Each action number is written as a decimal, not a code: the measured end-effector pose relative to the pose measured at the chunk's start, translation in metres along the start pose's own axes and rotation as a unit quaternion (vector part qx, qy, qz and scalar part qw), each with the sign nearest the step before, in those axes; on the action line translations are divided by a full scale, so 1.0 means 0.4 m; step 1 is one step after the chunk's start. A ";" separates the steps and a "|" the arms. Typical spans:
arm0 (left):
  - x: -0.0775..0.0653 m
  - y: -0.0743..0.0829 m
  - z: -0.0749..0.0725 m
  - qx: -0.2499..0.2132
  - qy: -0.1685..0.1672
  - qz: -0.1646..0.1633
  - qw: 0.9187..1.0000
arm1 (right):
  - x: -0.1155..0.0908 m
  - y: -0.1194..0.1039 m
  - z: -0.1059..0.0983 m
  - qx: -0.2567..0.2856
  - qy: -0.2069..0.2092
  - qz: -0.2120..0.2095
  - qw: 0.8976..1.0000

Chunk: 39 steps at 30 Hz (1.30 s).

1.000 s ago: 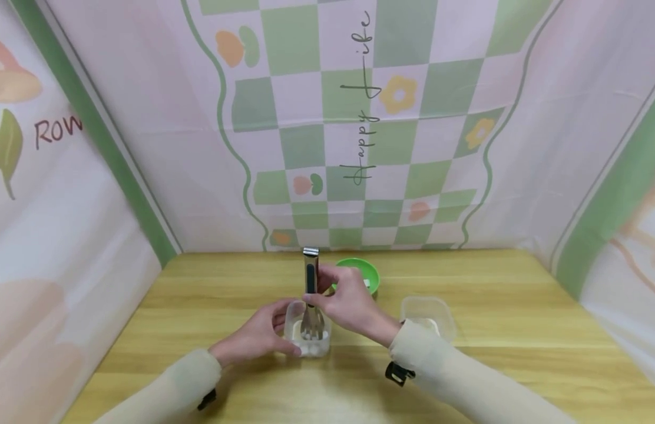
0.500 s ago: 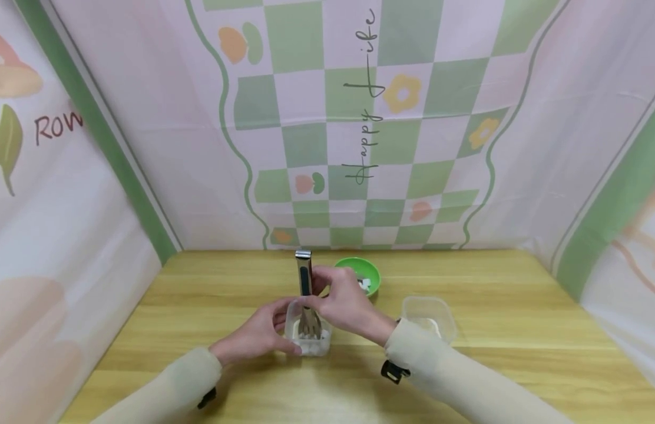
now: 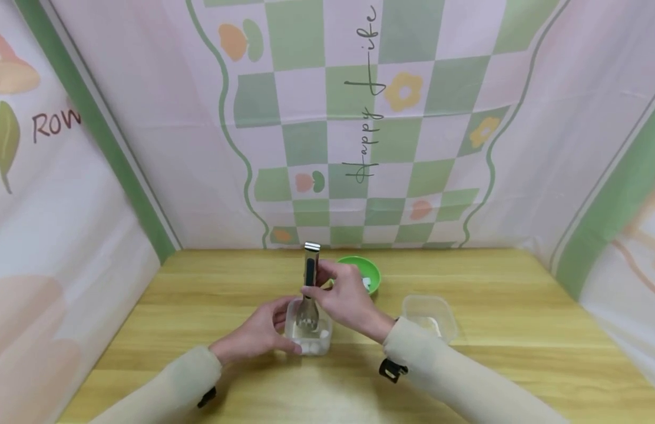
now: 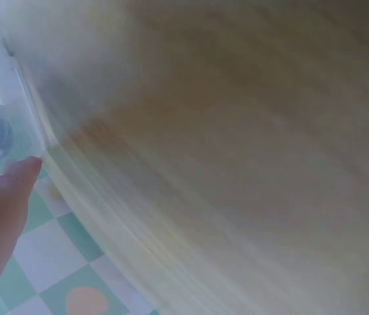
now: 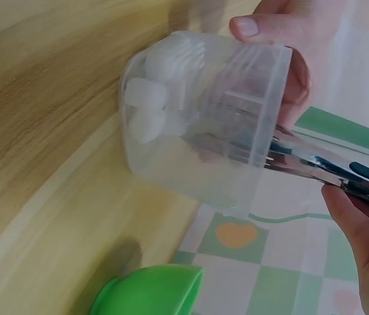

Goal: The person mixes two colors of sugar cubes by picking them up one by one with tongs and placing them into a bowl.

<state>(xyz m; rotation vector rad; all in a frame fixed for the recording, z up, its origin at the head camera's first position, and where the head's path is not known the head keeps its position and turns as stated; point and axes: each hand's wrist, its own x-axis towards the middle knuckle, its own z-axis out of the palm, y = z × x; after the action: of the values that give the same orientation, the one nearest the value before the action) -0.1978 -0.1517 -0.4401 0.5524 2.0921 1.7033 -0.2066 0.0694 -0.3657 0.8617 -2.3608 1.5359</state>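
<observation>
My left hand [image 3: 258, 330] grips a clear plastic tub [image 5: 230, 180] from its left side in the head view, thumb at the near wall. Several white lumps [image 5: 146, 95] lie at the bottom of the tub. In my right hand [image 3: 350, 297] I pinch metal tongs [image 3: 310, 274] with dark grip inlays, held nearly upright. The tongs' ends reach down inside the tub, a little above the lumps; whether they hold a lump I cannot tell. The left wrist view shows only part of my left hand [image 4: 4, 216] beside the tub's blurred edge.
Behind my right hand stands a green bowl [image 3: 371, 272] with white pieces [image 3: 366, 282] in it. A second clear plastic tub [image 3: 428, 309] sits to the right on the wooden table [image 3: 497, 365]. Patterned cloth [image 3: 343, 141] hangs beyond the table's far edge.
The tongs tilted left half a second ago; now they stand straighter and slightly higher in the tub, lifted by my right hand. My left hand stays on the tub.
</observation>
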 end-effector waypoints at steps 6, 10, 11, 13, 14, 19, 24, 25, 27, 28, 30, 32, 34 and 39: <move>0.002 -0.002 0.002 0.007 0.004 -0.001 1.000 | 0.002 0.025 0.000 -0.007 0.004 -0.001 1.000; 0.001 -0.004 0.002 0.006 0.003 -0.006 1.000 | -0.002 0.029 -0.003 -0.004 -0.003 0.010 1.000; 0.000 -0.004 0.002 0.005 0.003 -0.007 1.000 | -0.002 0.029 -0.003 -0.004 -0.004 0.014 1.000; 0.000 -0.005 0.002 0.005 0.004 -0.005 1.000 | -0.003 0.032 -0.004 -0.009 -0.001 0.014 1.000; 0.001 -0.005 0.002 0.004 0.004 -0.004 1.000 | -0.004 0.033 -0.004 -0.012 0.001 0.015 1.000; 0.000 -0.006 0.001 0.005 0.004 -0.009 1.000 | -0.004 0.040 -0.004 -0.019 0.011 0.014 1.000; 0.001 -0.007 0.000 0.009 0.005 -0.010 1.000 | -0.001 0.036 -0.012 -0.022 0.029 0.000 0.999; 0.001 -0.007 0.000 0.010 0.005 -0.008 1.000 | 0.000 0.032 -0.015 -0.023 0.034 -0.004 0.999; 0.001 -0.007 0.000 0.010 0.005 -0.005 1.000 | 0.003 0.020 -0.022 -0.019 0.043 -0.010 0.999; 0.001 -0.008 0.000 0.009 0.005 -0.003 1.000 | 0.006 0.013 -0.027 -0.014 0.047 -0.016 0.999; 0.000 -0.009 0.000 0.007 0.006 0.000 1.000 | 0.011 0.000 -0.038 -0.004 0.056 -0.029 0.998; -0.001 -0.010 0.000 0.002 0.006 0.001 1.000 | 0.016 -0.016 -0.055 0.005 0.066 -0.041 0.997; -0.001 -0.010 -0.001 -0.002 0.006 0.000 1.000 | 0.023 -0.030 -0.075 0.014 0.074 -0.049 0.996; -0.002 -0.006 -0.003 -0.003 0.010 -0.010 1.000 | 0.031 -0.054 -0.137 0.014 0.099 -0.049 0.994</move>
<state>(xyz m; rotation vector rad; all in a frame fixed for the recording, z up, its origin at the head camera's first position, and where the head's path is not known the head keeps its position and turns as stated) -0.1979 -0.1536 -0.4420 0.5131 2.0988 1.7091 -0.2124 0.1070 -0.3191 0.7774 -2.1315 1.5415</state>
